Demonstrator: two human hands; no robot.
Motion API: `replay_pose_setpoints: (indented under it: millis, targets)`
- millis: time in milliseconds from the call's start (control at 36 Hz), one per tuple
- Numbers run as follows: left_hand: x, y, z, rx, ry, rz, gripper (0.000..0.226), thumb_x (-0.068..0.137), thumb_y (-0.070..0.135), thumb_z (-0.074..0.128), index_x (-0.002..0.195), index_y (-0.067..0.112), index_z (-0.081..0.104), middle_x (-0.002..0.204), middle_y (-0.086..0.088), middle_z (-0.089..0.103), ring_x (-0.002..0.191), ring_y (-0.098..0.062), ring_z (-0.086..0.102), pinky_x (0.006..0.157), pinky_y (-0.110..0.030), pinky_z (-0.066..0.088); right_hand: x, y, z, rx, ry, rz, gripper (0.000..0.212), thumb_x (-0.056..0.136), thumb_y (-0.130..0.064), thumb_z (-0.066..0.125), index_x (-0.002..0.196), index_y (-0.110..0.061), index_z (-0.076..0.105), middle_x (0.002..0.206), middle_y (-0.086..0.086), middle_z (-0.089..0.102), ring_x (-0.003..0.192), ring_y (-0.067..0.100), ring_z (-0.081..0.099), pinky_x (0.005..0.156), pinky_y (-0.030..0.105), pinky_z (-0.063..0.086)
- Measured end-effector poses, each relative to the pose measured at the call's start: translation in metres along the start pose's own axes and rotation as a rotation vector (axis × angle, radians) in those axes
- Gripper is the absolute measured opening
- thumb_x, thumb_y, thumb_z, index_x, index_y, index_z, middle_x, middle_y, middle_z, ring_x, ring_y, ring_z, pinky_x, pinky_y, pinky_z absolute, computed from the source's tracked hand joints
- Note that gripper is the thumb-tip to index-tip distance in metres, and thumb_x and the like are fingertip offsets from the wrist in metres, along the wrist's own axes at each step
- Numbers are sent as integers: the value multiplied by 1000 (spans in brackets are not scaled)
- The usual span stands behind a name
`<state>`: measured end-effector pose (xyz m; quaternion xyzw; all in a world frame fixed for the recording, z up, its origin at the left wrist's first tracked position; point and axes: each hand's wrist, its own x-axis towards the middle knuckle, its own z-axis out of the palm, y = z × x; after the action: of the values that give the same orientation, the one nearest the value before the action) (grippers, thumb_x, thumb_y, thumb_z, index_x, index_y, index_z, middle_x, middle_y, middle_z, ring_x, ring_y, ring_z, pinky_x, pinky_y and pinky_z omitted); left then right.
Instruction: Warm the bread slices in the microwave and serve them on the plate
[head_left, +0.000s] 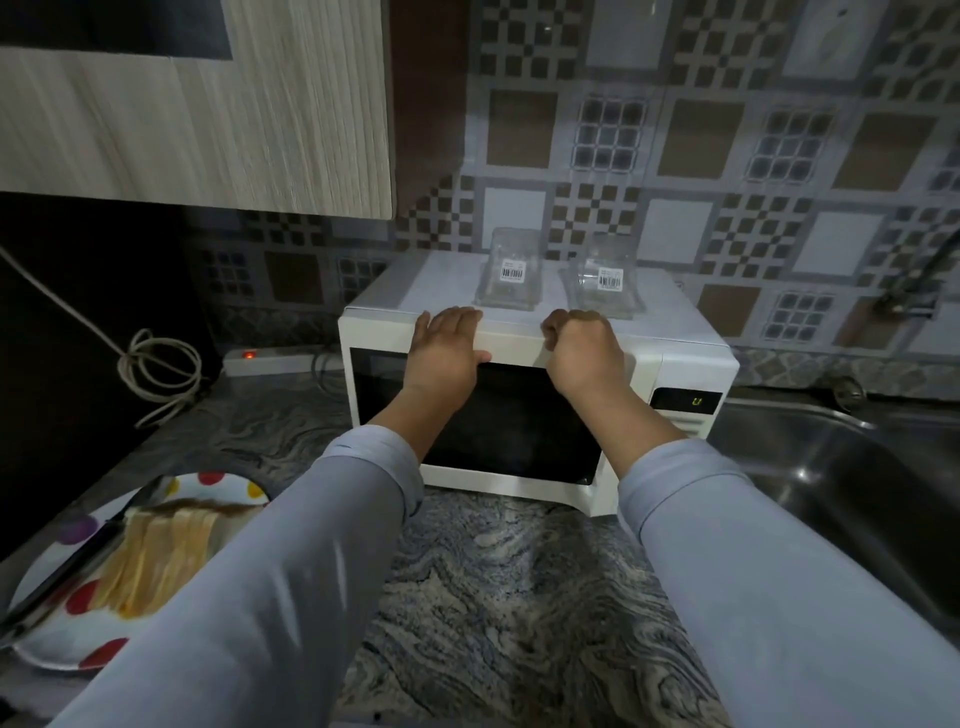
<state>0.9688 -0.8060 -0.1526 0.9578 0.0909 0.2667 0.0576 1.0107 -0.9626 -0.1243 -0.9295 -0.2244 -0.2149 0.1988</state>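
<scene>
Lying at the far left of the marbled worktop (498, 582), a white plate with coloured dots (57, 644) carries the bread slices (156, 556), which look blurred; a dark utensil (67, 566) rests slantwise across the plate, and the person's left sleeve (270, 587) covers the plate's right side. Behind the plate, near the wall, a coiled white cable (156, 371) lies beside a power strip with a red light (260, 358). The white microwave (680, 358) stands in the middle of the worktop with its dark door (514, 415) closed. The left hand (444, 348) lies on the microwave's top front edge, fingers spread flat over the top and thumb down on the door frame, holding nothing. The right hand (584, 348) sits just beside it on the same edge, fingers curled over the rim; whether it grips anything there cannot be told. Behind the hands, two clear plastic containers with barcode labels (511, 278) rest on the microwave's top. On the panel to the right of the door, a small green display (696, 401) glows. To the right of the microwave, a steel sink (841, 467) is set into the worktop.
</scene>
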Motion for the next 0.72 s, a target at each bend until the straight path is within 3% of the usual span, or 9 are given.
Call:
replay_pose_setpoints:
  millis: [111,222,278,361,444,500,611,722]
  targets:
    - [-2,0,-4,2,-51,2,59,95,28,50,147,15,26,153,-5,30,144,-19,22,121,-39,3,-6,2,4,7,12,2,41,80,10,44,115,-3,61,111,15,62,106,30,52,80,27,36]
    - [-6,1,-9,4,-127,-2,61,98,26,42,151,16,15,158,-3,17,148,-18,9,120,-41,-2,-17,9,15,17,30,-85,53,78,5,49,130,-2,52,128,15,57,122,30,48,103,37,28]
    - [-7,3,-11,-48,-165,-33,59,100,29,37,152,16,12,160,-1,12,148,-17,4,120,-42,-4,-22,10,19,47,31,-84,48,88,-8,43,135,-4,48,139,13,49,134,27,38,110,40,21]
    - [-14,7,-15,-221,-176,-86,56,102,34,29,152,14,12,160,0,10,149,-16,-2,121,-42,-2,-30,2,15,237,20,3,55,96,-27,18,139,-7,46,145,10,45,141,25,28,115,39,17]
    - [-29,11,-18,-493,-108,-156,57,102,36,29,151,10,14,160,-3,13,149,-19,-3,121,-37,5,-43,-11,10,534,17,181,46,103,-31,26,145,-15,37,155,3,29,147,15,12,116,29,12]
    - [-39,14,-21,-573,-71,-206,60,102,38,30,152,9,12,160,-5,12,149,-21,-3,121,-40,7,-51,-20,9,643,44,270,48,103,-38,29,147,-21,34,157,1,24,146,13,13,116,30,15]
    - [-58,13,-33,-667,-67,-296,63,101,42,28,152,11,6,160,-6,8,149,-22,-3,121,-43,8,-70,-43,5,714,64,321,49,102,-40,30,147,-22,33,153,0,34,140,18,32,114,31,25]
    - [-75,2,-54,-750,-48,-299,63,101,43,28,153,15,6,160,-5,9,149,-21,0,119,-39,9,-86,-65,-2,739,82,320,48,102,-39,31,147,-22,31,153,-1,33,140,17,31,112,29,24]
